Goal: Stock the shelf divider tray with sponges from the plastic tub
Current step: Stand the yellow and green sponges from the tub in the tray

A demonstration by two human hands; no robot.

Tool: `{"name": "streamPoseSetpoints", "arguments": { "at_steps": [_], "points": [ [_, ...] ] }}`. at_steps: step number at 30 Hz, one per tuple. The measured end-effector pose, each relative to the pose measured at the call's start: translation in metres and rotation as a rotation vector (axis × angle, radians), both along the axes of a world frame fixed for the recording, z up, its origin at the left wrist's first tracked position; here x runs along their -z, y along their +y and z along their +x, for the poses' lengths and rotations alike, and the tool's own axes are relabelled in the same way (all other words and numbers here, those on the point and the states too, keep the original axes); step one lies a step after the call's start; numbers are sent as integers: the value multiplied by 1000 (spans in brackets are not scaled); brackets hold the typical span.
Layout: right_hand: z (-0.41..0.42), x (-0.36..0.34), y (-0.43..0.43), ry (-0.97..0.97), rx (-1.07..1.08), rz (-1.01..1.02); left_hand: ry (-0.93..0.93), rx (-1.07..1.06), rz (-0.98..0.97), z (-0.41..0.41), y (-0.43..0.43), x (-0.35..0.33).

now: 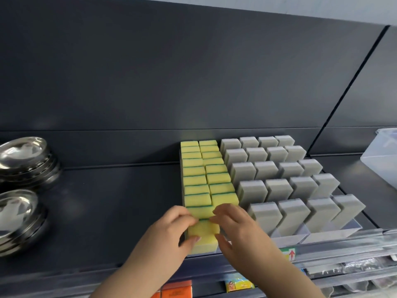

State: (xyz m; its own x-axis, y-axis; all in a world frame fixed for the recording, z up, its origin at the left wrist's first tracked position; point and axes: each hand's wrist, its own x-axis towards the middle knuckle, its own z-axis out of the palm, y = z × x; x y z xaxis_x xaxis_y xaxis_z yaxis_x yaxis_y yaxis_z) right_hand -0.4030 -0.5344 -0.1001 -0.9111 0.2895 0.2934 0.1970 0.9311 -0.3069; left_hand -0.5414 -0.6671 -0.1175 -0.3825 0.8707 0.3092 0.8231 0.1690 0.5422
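both hands are on one yellow sponge (204,230) at the front of the divider tray (287,238). the left hand (171,229) grips its left side, fingers curled over the top and thumb on the front face. the right hand (238,229) pinches its right side the same way. the sponge sits between the two palms, upright, touching the sponge just behind the fingertips, in the left yellow lane.

beyond the fingers, two yellow rows (194,171) run back to the shelf wall, packed face to face. to the right of the right hand stand the grey sponges (279,190), spaced apart in their own lanes. the plastic tub (380,151) is well off past the right hand, at the frame's edge, and i cannot tell what is left in it. steel bowls (23,160) are stacked well to the left of the left hand.

judging from this, the step is seating this sponge. to do it well, keep the squeeze light so the foam does not bulge and catch on the lane wall. press it down evenly with both hands until its top is level with the row behind. then nudge it back so the faces meet with no gap. the lane beside it, under the right hand, looks short of the front, so it likely takes the next sponge.
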Motion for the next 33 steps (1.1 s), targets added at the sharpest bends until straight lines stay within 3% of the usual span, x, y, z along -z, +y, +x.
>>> {"name": "streamPoseSetpoints", "arguments": {
  "at_steps": [3,7,19,26,33],
  "points": [
    [0,9,-7,17,-3,112,133,3,-9,2,-3,4],
    [-1,14,-9,9,29,114,244,43,-20,1,-4,4],
    [10,-33,23,133,137,0,338,111,84,-5,29,-52],
    [96,-69,67,241,289,-31,418,213,199,66,93,-88],
    [250,-79,117,230,518,-23,393,393,302,206,170,-92]
  ]
}}
